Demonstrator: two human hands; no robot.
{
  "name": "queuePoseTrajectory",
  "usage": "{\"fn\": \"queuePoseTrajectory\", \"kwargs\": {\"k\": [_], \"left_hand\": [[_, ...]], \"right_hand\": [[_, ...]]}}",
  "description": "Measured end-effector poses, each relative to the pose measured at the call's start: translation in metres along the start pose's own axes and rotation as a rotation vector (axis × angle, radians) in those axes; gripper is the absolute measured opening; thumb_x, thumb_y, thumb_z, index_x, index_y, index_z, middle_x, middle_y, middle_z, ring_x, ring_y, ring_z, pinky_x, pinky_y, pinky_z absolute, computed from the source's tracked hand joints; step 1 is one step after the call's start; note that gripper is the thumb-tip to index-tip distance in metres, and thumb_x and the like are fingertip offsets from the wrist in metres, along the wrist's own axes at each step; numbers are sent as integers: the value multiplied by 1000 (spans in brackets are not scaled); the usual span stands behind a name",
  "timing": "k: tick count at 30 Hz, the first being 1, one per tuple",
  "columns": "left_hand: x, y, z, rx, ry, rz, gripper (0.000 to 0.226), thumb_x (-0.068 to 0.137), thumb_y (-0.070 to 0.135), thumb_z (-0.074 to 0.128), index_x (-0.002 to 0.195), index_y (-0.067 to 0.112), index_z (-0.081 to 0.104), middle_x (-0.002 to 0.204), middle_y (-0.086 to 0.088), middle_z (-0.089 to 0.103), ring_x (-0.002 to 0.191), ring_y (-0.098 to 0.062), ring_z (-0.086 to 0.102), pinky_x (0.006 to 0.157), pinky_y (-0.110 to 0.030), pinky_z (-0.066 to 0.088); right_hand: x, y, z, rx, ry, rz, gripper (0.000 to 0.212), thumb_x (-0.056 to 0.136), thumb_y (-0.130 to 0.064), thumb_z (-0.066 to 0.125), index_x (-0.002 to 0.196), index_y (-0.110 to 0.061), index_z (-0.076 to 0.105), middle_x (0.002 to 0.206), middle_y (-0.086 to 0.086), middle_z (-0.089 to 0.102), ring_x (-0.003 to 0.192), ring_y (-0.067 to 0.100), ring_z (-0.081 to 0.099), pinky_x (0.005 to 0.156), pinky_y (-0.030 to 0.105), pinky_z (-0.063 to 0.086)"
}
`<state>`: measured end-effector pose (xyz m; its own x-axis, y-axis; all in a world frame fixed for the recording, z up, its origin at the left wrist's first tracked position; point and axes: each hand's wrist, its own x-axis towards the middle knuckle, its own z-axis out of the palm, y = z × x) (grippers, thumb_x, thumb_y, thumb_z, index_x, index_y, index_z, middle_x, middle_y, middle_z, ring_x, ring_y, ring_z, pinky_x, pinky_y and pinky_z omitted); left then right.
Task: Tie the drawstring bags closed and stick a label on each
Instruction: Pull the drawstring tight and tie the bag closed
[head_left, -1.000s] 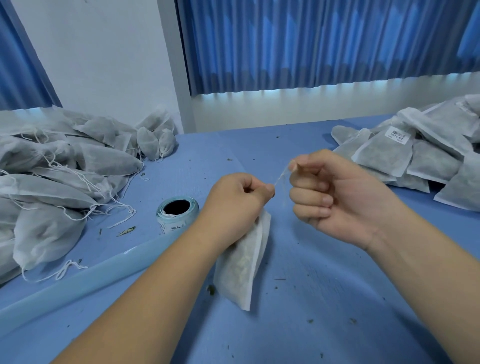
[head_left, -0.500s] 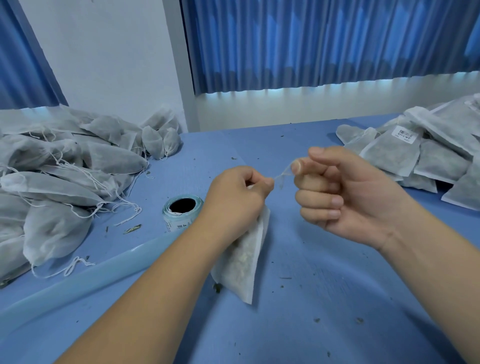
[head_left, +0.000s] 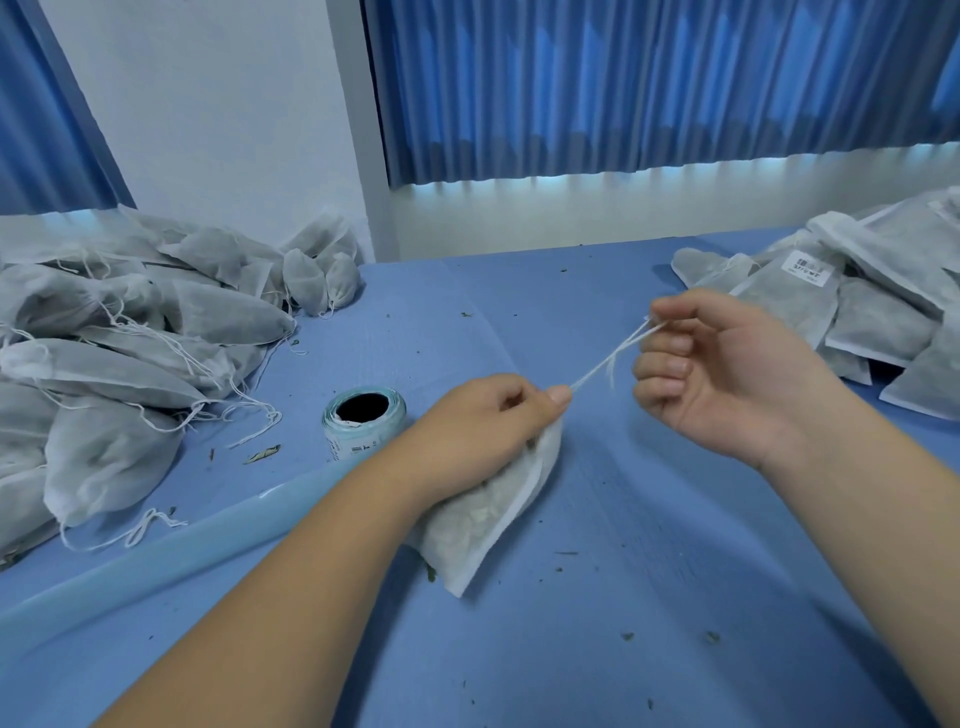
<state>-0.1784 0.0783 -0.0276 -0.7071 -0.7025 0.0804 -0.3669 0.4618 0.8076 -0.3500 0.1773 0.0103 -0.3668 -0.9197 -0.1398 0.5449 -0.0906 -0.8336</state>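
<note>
Bag (head_left: 493, 519) sat low-centre of frame over the blue table (head_left: 649, 597), its drawstring (head_left: 608, 364) pulled taut toward mid-right; risk imo: too hard a tug could snap the thin string or slip it from the pinch, leaving the neck loose. Left hand (head_left: 483, 431) was curled round the bag's neck, thumb & finger pinching where the string exits; right hand (head_left: 727, 374), fingers curled, pinched the string's far end. Label roll (head_left: 363, 421) stood just left, untouched.
</note>
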Motion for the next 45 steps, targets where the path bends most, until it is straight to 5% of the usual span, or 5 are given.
{"fn": "queuePoseTrajectory", "kwargs": {"k": [10, 16, 22, 33, 45], "left_hand": [[-6, 3, -9, -135, -253, -80, 28, 70, 42, 72, 80, 16, 68, 75, 4, 67, 71, -13, 64, 71, -32, 49], [4, -1, 6, -36, 189, -43, 31, 84, 44, 71, 70, 19, 58, 61, 11, 56, 50, -1, 50, 49, -16, 39], [9, 1, 5, -367, 239, -122, 47, 86, 55, 61, 85, 9, 70, 81, -2, 72, 77, -21, 68, 80, -42, 56], [6, 4, 4, -594, 94, -198, 14, 85, 15, 64, 92, 4, 70, 85, -14, 68, 84, -28, 65, 82, -41, 48], [-74, -3, -48, -422, 505, -240, 26, 60, 36, 65, 72, 13, 65, 69, -2, 65, 68, -22, 61, 71, -37, 45]], "right_hand": [[3, -4, -11, -24, 185, -228, 20, 88, -13, 60, 72, -17, 49, 55, -4, 41, 43, 10, 41, 41, 19, 31], [-10, 13, 12, -720, 8, -626, 22, 83, -12, 71, 67, -22, 60, 60, -8, 60, 57, 14, 62, 49, 22, 44], [-9, 35, 15, -1416, -93, -831, 6, 84, -20, 69, 79, -23, 73, 80, -9, 64, 79, 5, 57, 65, 11, 39], [-4, 35, 4, -1600, -195, -775, 23, 88, -31, 60, 104, -40, 73, 104, -20, 49, 94, 2, 48, 81, 30, 45], [-7, 62, 25, -1314, -253, -834, 22, 88, -27, 61, 108, -32, 65, 95, -20, 53, 87, 2, 54, 71, 16, 41]]}}
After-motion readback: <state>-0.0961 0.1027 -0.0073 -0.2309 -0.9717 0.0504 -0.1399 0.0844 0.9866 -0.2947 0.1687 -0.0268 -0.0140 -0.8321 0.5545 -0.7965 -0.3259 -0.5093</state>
